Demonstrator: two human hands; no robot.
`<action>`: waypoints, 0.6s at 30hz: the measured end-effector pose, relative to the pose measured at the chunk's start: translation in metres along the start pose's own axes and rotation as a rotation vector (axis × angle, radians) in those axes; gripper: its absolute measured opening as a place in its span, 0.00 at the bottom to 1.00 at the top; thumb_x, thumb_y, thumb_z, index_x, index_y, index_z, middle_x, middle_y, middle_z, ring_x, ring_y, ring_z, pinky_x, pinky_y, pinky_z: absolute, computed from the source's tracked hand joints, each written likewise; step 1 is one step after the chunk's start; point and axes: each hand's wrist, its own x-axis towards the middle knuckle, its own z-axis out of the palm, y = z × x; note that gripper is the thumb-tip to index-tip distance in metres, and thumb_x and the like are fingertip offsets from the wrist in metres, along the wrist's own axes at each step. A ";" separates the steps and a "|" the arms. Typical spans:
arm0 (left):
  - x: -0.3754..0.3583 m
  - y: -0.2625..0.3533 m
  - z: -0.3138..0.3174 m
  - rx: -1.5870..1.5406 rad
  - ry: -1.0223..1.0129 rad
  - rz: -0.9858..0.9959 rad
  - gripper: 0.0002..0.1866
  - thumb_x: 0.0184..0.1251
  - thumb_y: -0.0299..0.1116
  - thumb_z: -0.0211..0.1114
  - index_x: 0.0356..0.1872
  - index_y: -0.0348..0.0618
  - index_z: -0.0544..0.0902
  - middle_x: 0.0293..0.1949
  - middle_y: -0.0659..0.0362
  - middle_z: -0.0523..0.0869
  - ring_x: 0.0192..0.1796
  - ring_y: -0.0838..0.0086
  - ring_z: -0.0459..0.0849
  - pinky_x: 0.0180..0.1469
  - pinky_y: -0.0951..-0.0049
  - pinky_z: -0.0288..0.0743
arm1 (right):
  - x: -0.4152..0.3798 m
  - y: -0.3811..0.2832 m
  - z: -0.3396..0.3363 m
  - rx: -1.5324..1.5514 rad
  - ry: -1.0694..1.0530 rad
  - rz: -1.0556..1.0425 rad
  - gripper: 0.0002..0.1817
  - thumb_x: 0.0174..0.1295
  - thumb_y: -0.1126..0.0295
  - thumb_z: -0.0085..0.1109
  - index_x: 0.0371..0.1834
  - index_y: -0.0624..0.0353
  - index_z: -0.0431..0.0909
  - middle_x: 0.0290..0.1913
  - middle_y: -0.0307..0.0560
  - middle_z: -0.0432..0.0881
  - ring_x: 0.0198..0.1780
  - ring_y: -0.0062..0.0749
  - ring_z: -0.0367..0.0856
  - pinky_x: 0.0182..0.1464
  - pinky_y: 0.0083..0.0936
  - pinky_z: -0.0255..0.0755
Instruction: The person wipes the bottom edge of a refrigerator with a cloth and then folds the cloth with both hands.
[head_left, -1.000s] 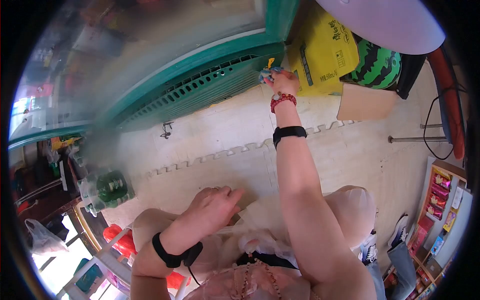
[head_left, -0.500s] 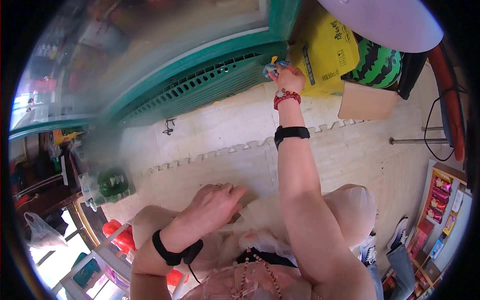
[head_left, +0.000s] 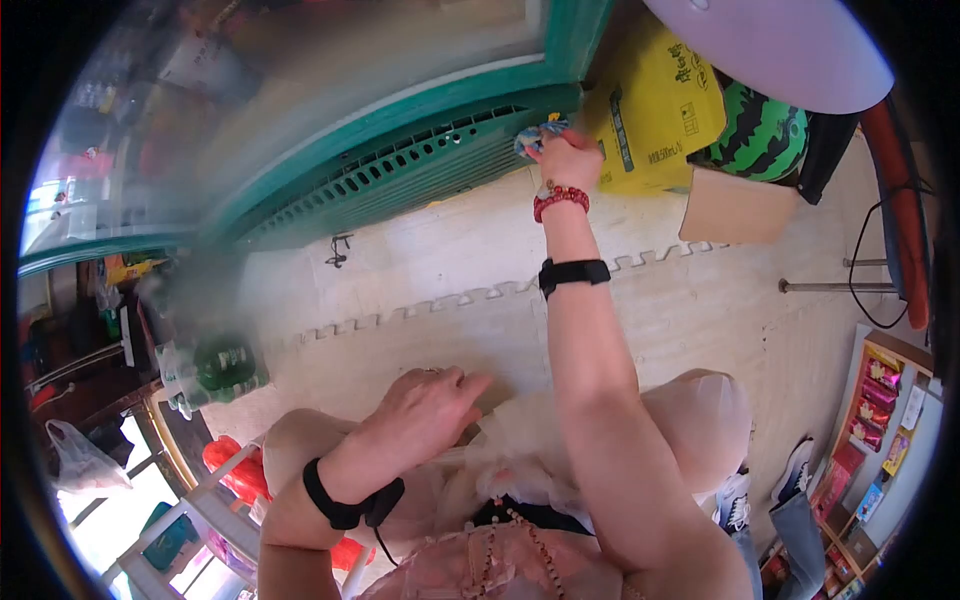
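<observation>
My right hand (head_left: 570, 160) reaches far forward, its fingers closed on a crumpled blue cloth (head_left: 530, 140) with a bit of yellow on it. The cloth is against the right end of the slotted green lower panel (head_left: 400, 160) of a glass-fronted cabinet. Over my lap hangs my left hand (head_left: 430, 405), fingers loosely curled and partly hidden from above; I cannot see anything in it. Black straps circle both forearms, and red beads are on my right wrist.
A yellow carton (head_left: 650, 120) stands right of the panel, beside a watermelon-patterned ball (head_left: 755, 130). Pale interlocking mats (head_left: 430, 290) cover the floor. Green bottles (head_left: 225, 365) stand at left, a white stool (head_left: 210, 520) below them. A person's legs (head_left: 795, 530) and a snack shelf (head_left: 860, 450) are at right.
My right hand has shifted slightly left along the green panel with the cloth. The left hand stays almost where it was.
</observation>
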 end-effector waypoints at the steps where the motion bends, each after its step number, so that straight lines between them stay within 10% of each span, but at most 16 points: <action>1: 0.001 0.000 0.000 -0.008 0.012 0.006 0.17 0.51 0.31 0.62 0.44 0.42 0.73 0.30 0.51 0.77 0.33 0.57 0.79 0.35 0.64 0.74 | 0.005 0.004 0.001 -0.022 0.000 0.040 0.10 0.45 0.82 0.61 0.31 0.71 0.71 0.30 0.55 0.77 0.27 0.39 0.80 0.22 0.27 0.79; 18: 0.005 -0.003 0.000 -0.023 0.006 0.014 0.18 0.50 0.32 0.63 0.45 0.41 0.73 0.30 0.52 0.79 0.33 0.57 0.79 0.35 0.63 0.74 | 0.029 0.016 -0.005 0.164 -0.126 0.251 0.13 0.45 0.84 0.60 0.32 0.70 0.66 0.32 0.56 0.76 0.27 0.39 0.79 0.22 0.31 0.80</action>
